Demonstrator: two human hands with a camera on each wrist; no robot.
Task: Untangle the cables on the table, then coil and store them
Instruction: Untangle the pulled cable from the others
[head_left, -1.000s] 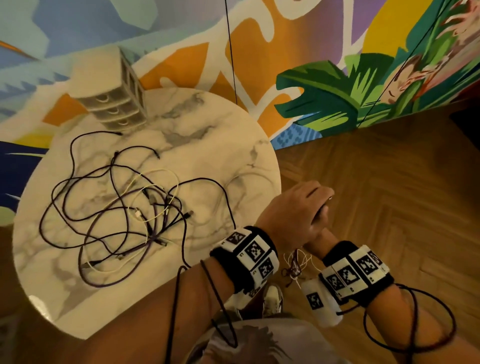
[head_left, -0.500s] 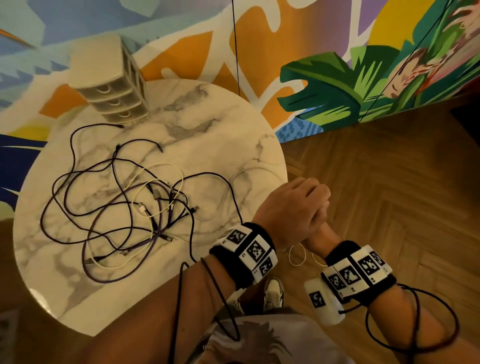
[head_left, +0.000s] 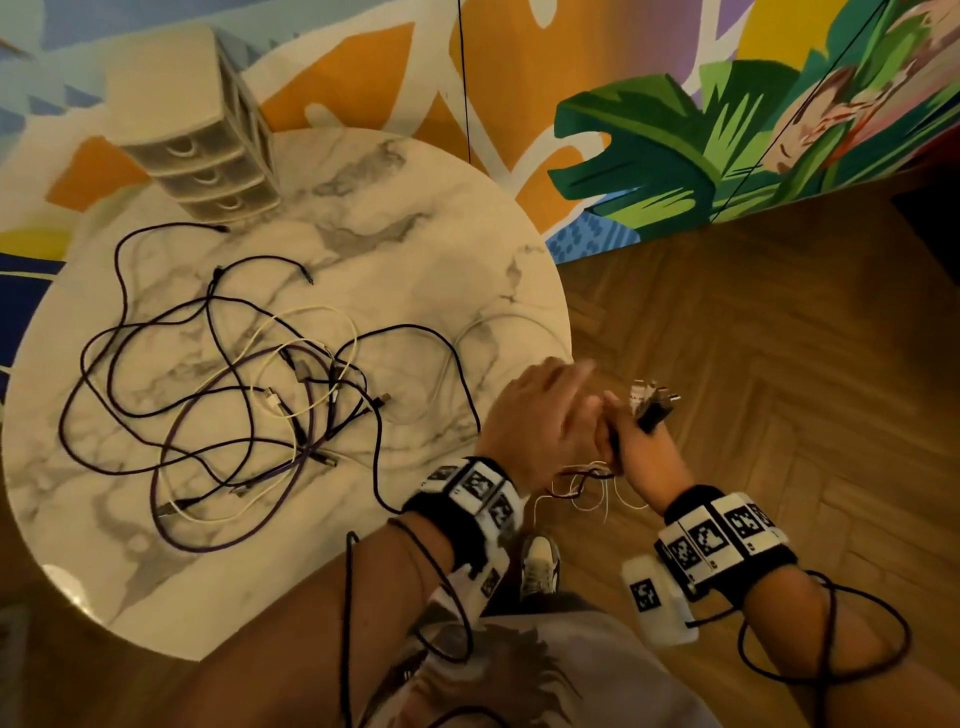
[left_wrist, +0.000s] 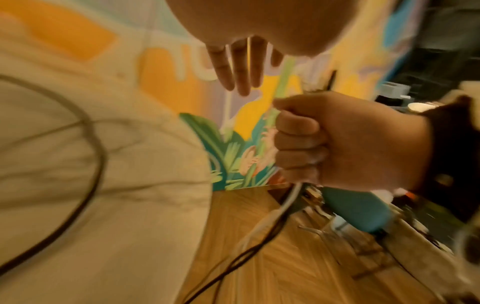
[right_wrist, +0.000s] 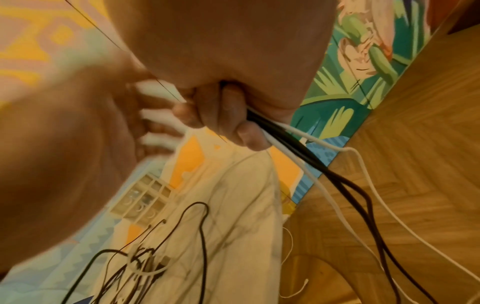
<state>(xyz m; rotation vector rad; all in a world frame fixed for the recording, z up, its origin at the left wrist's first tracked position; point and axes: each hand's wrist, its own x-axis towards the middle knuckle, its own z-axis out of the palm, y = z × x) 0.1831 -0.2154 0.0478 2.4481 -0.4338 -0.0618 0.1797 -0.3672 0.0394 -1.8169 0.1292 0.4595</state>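
Observation:
A tangle of black, purple and white cables (head_left: 249, 395) lies on the round marble table (head_left: 415, 234). Off the table's right edge, my right hand (head_left: 631, 441) grips a bundle of black and white cables (right_wrist: 291, 148) in its fist. The bundle's plug ends (head_left: 649, 402) stick out above the fist, and thin strands (head_left: 587, 486) dangle below it. My left hand (head_left: 545, 410) is beside the fist, touching it, with its fingers (left_wrist: 241, 67) straight and holding nothing. One black cable (head_left: 457, 374) runs from the tangle toward my hands.
A small beige drawer unit (head_left: 197, 156) stands at the table's far edge. A painted mural wall (head_left: 675, 130) runs behind, and wooden parquet floor (head_left: 779, 338) lies to the right. My shoe (head_left: 540, 566) shows below the hands. Camera leads loop round both forearms.
My left hand, which was curled over the right fist, has straightened its fingers and lifted off. The plug ends now show above the right fist.

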